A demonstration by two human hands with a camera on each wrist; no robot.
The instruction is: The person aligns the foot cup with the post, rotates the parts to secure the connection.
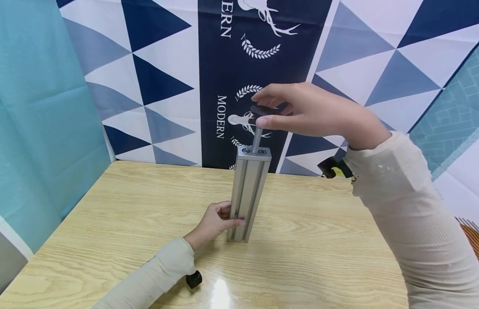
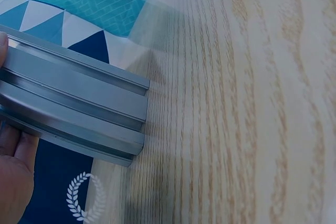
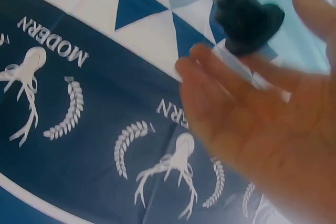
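A silver aluminium profile (image 1: 248,184) with long grooves stands nearly upright at the tabletop, leaning slightly in the head view. My left hand (image 1: 214,223) grips it low down, thumb across the front groove and fingers behind. The profile's lower end (image 2: 121,114) shows beyond the fingers in the left wrist view. A metal rod (image 1: 257,139) rises from the top end between two screws and carries a black knob (image 3: 247,22). Over that knob is my right hand (image 1: 301,109), its thumb on the near side and loosely bent fingers on the far side. The right wrist view shows a gap between thumb and knob.
The light wood table (image 1: 154,206) spreads around the profile. Behind it hangs a cloth (image 1: 166,86) with triangles and deer prints. A teal curtain (image 1: 34,111) is on the left. Black clips sit at both sleeves' wrists.
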